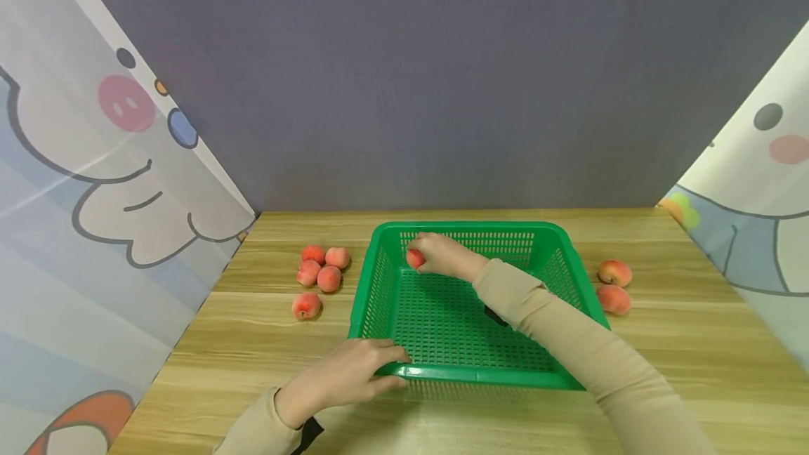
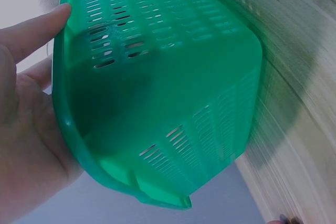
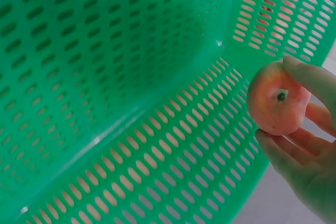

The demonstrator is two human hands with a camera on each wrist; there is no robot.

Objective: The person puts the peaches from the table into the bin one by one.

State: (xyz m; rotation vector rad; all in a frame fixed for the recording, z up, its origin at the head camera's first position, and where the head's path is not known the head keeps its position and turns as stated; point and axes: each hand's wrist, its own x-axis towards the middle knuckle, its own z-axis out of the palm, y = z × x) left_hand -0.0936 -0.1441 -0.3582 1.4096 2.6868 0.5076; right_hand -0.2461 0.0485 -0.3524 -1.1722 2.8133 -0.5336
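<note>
A green plastic basket (image 1: pixel 480 375) with slotted walls stands on the table. My left hand (image 1: pixel 354 374) holds its near rim at the left corner, thumb outside and fingers over the edge; the left wrist view shows the hand (image 2: pixel 34 135) against the rim (image 2: pixel 62 98). Inside the basket, near the far left corner, my right hand (image 1: pixel 445 256) pinches a peach (image 1: pixel 414 258). In the right wrist view, fingers and thumb surround this red-yellow peach (image 3: pixel 277 100), its stem end facing the camera. Whether the peach touches the basket cannot be told.
Left of the basket lie several peaches, four-sided cluster at the back (image 1: pixel 329 278) and a single peach (image 1: pixel 306 305) nearer. Two peaches (image 1: pixel 614 272) sit close to the basket's right side. A grey wall (image 1: pixel 468 90) rises behind the wooden table (image 1: pixel 253 343); printed curtains (image 1: pixel 76 230) flank it.
</note>
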